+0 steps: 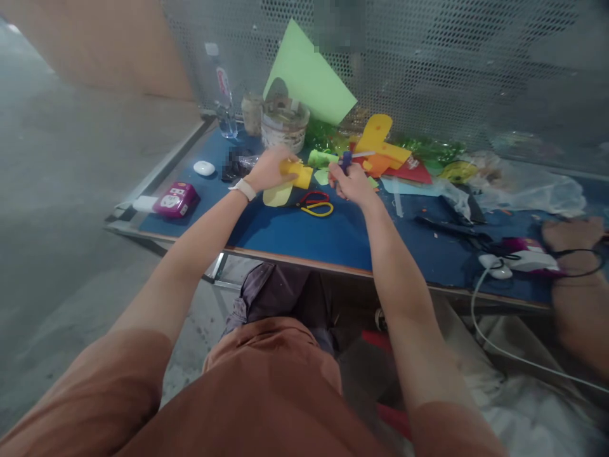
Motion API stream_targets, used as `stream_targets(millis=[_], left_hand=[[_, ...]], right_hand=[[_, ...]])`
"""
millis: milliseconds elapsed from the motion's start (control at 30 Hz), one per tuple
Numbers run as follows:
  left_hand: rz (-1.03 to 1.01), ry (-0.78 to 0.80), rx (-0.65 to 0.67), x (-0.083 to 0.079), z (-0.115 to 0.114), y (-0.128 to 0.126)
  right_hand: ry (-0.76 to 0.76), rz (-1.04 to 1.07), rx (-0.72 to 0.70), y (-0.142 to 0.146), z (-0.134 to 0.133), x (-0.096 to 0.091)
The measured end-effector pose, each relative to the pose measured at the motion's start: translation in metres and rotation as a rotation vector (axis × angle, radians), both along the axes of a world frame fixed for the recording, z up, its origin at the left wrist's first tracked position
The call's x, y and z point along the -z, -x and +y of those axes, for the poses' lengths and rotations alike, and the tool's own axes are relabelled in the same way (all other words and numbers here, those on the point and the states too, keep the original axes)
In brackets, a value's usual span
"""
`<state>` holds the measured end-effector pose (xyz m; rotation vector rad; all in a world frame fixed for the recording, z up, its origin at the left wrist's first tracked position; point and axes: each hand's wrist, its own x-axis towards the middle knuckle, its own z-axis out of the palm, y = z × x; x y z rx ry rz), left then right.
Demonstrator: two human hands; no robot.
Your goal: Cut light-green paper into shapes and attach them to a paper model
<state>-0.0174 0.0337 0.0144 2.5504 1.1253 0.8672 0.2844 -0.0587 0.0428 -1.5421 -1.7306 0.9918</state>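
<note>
My left hand (276,168) is closed around a rolled yellow paper tube (303,176), whose free end points right. Below that hand lies a pale yellow paper piece (277,195). My right hand (349,179) grips a small dark-blue glue gun (346,161); a whitish stick juts from it to the right. Its nozzle is hard to make out. Between the hands, a light green paper roll (322,158) rests behind a small green paper scrap (322,177). Scissors (318,208) with red and yellow handles lie on the blue table just in front; their blades are partly hidden.
A water bottle (224,95), a tub (285,127), a white mouse (204,168) and a purple box (175,200) stand left. Green card (309,73) leans on the mesh panel. Yellow cutouts (380,143) and plastic bags (533,187) lie right, near another person's hand (573,233).
</note>
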Motion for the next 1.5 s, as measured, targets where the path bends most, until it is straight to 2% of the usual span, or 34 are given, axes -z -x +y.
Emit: stream_targets(millis=[133,367,633,867,1000,1233,1500], left_hand=[[-0.007,0.006,-0.007,0.003,0.004,0.001],[-0.023,0.002,-0.002,0.001,0.001,0.0],[-0.017,0.0,-0.008,0.004,0.004,0.002],[0.004,-0.038,0.015,0.009,0.009,0.004],[0.024,-0.025,-0.006,0.006,0.007,0.003],[0.022,-0.032,0.016,0.002,0.003,0.003],[0.045,-0.034,0.004,0.008,0.008,0.005]], right_hand=[[-0.013,0.042,-0.036,0.008,0.006,0.005],[-0.11,0.052,0.03,0.018,0.004,0.0],[-0.108,0.046,0.014,0.014,-0.007,-0.005],[-0.12,0.041,0.037,0.019,-0.005,-0.003],[-0.12,0.04,-0.011,0.014,-0.005,0.0],[-0.152,0.017,0.034,0.016,0.001,0.004],[-0.124,0.033,0.008,0.013,-0.003,0.0]])
